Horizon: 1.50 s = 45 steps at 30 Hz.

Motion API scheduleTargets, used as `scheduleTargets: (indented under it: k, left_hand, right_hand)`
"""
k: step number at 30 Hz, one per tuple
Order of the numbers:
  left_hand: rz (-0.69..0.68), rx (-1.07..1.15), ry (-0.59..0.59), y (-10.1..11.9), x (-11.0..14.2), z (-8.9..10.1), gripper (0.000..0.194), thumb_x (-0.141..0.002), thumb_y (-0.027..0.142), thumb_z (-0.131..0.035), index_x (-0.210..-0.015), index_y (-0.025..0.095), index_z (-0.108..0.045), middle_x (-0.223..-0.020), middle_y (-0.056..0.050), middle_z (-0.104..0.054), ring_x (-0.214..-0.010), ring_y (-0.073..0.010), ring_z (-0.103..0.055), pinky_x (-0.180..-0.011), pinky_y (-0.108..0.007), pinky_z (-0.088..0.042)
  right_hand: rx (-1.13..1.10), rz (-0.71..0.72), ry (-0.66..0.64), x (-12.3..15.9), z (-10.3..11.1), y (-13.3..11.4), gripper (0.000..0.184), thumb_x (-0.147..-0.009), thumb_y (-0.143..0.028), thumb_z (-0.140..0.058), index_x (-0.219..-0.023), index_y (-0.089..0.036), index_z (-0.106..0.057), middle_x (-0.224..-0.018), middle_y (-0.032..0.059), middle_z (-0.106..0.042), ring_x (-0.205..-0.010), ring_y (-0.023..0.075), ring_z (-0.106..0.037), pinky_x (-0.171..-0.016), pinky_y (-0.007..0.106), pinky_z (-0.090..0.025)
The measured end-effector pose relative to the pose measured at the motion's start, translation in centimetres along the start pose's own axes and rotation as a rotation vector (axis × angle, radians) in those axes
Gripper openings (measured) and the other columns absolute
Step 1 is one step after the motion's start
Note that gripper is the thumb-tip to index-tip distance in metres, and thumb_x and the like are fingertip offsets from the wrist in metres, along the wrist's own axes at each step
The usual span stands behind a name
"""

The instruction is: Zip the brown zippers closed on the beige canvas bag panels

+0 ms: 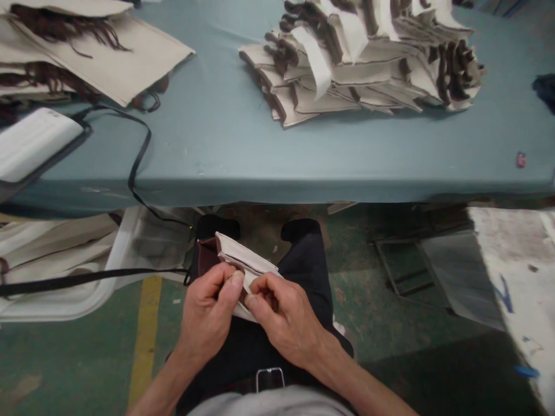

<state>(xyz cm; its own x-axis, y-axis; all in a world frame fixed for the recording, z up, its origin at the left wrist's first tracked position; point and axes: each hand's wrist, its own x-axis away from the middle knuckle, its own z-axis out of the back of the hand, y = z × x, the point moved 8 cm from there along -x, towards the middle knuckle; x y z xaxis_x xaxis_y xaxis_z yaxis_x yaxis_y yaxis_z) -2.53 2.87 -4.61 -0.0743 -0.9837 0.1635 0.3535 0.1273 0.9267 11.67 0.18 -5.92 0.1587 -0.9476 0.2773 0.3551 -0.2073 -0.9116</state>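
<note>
A cream fabric bag [247, 254] with a brown inner side lies over my lap, tilted, its open edge facing up. My left hand [213, 297] is closed in a pinch at the near edge of the bag. Close beside it, my right hand [281, 306] pinches the same edge, thumb and fingers together. A narrow pale strip runs between the two sets of fingertips; whether it is a strap or the bag's hem I cannot tell. My fingers hide the part being gripped.
Stacked cream and brown bags [347, 86] lie on the blue-green table [303, 156], with more pieces [121, 58] at left. A white device [39, 141] trails a black cord [141, 153]. A white bin [104, 289] with fabric stands left; a marked white surface [515, 277] is at right.
</note>
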Motion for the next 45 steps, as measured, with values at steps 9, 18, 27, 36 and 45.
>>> scheduleTargets:
  k: [9, 18, 27, 36, 45]
  left_hand:
    - [-0.052, 0.075, -0.072, 0.2, -1.3, 1.0, 0.06, -0.102, 0.066, -0.051, -0.065, 0.02, -0.056, -0.06, 0.003, -0.044, -0.052, -0.012, -0.037, -0.049, -0.027, -0.033]
    - [-0.168, 0.069, -0.189, 2.9, -1.8, 1.4, 0.057, -0.104, 0.067, -0.051, -0.078, 0.02, -0.07, -0.067, 0.001, -0.062, -0.058, -0.0132, -0.052, -0.057, -0.026, -0.042]
    - [-0.166, 0.028, -0.337, 3.9, -2.0, 0.4, 0.02, -0.095, 0.027, -0.063, -0.077, 0.02, -0.067, -0.067, 0.003, -0.061, -0.06, -0.0117, -0.053, -0.057, -0.022, -0.041]
    - [-0.089, -0.012, -0.359, 3.7, -2.8, -0.7, 0.028, -0.094, 0.035, -0.06, -0.072, 0.018, -0.065, -0.063, 0.003, -0.057, -0.057, -0.0114, -0.048, -0.054, -0.022, -0.038]
    - [0.044, 0.076, -0.448, 2.7, -3.1, -2.8, 0.037, -0.091, 0.045, -0.059, -0.065, 0.021, -0.047, -0.063, 0.004, -0.044, -0.059, -0.0116, -0.039, -0.054, -0.021, -0.036]
  right_hand:
    - [0.029, 0.356, 0.122, -1.4, 3.7, -4.2, 0.017, -0.088, -0.028, -0.074, -0.1, -0.02, -0.065, -0.092, 0.0015, -0.071, -0.071, 0.0124, -0.058, -0.066, 0.026, -0.048]
    - [0.011, 0.575, -0.204, -4.4, 4.1, -7.4, 0.019, -0.1, -0.036, -0.07, -0.113, -0.021, -0.071, -0.103, 0.0006, -0.077, -0.071, 0.0099, -0.062, -0.067, 0.023, -0.05]
    - [0.158, 0.719, -0.284, -3.8, 5.3, -8.6, 0.016, -0.107, -0.027, -0.059, -0.101, -0.022, -0.074, -0.104, 0.0059, -0.082, -0.1, 0.0185, -0.077, -0.089, 0.029, -0.056]
    - [0.519, 0.698, -0.211, -4.6, 4.9, -8.3, 0.03, -0.104, -0.025, -0.046, -0.085, -0.023, -0.069, -0.081, 0.0027, -0.073, -0.071, 0.0145, -0.065, -0.063, 0.026, -0.042]
    - [0.859, 0.968, -0.2, -4.0, 3.7, -7.4, 0.026, -0.103, -0.011, -0.043, -0.086, -0.021, -0.059, -0.066, -0.0004, -0.06, -0.051, 0.0155, -0.052, -0.048, 0.031, -0.029]
